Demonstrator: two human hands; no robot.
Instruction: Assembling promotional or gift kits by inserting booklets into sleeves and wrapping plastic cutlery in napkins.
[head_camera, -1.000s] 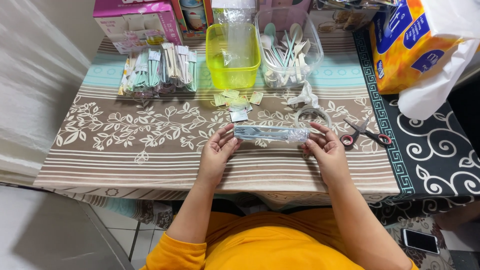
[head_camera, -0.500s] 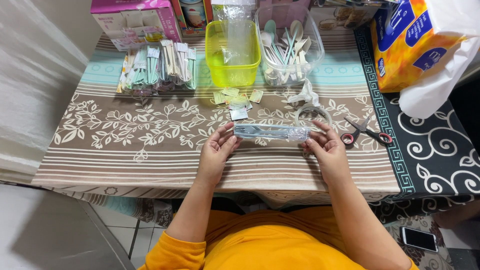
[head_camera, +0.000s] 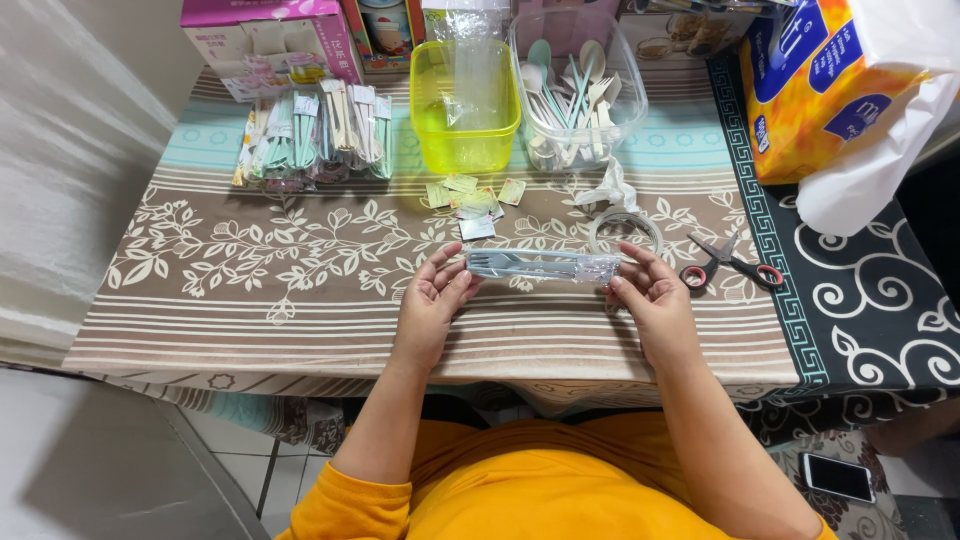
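My left hand (head_camera: 435, 295) and my right hand (head_camera: 648, 295) hold between them a clear plastic sleeve with pale blue cutlery (head_camera: 540, 265) inside, a fork's tines showing at its left end. The left fingers pinch the left end, the right fingers pinch the right end. The packet lies level, just above the patterned tablecloth (head_camera: 300, 260). A roll of clear tape (head_camera: 625, 232) sits right behind the right hand. Small paper packets (head_camera: 470, 198) lie behind the sleeve.
A yellow tub (head_camera: 463, 95) holds clear bags; beside it a clear tub (head_camera: 578, 90) holds loose pastel cutlery. Finished packs (head_camera: 315, 135) pile at back left. Red-handled scissors (head_camera: 730, 265) lie to the right. A tissue pack (head_camera: 850, 90) stands at back right. A phone (head_camera: 838, 477) lies on the floor.
Both hands and the sleeve have stayed almost still; the camera view shifted only slightly.
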